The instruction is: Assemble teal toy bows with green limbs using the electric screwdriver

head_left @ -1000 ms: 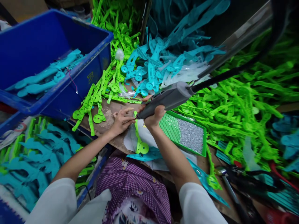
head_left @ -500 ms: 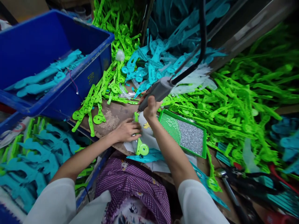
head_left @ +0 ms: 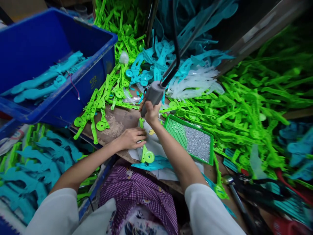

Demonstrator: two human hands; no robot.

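My right hand (head_left: 152, 112) is wrapped round a grey electric screwdriver (head_left: 154, 93) with a black cord, its tip pointing down. Under that tip lies the far end of a bright green plastic part (head_left: 148, 156), whose round disc end faces me. My left hand (head_left: 133, 138) presses over the middle of this green part, fingers closed on it and holding it to the bench. A blue plastic part (head_left: 155, 163) lies just in front of it, near the bench edge. The exact contact of the tip is hidden by my right hand.
Beside my right forearm sits a green tray (head_left: 174, 133) of small silver screws (head_left: 198, 143). Heaps of green parts (head_left: 244, 124) and blue parts (head_left: 161, 62) surround the bench. A blue bin (head_left: 97, 65) stands at left; a hammer (head_left: 236, 192) lies at right.
The screwdriver has swung from a rightward lean to more upright, its cord moving left with it. My left hand still holds the green part. The whole view has shifted slightly.
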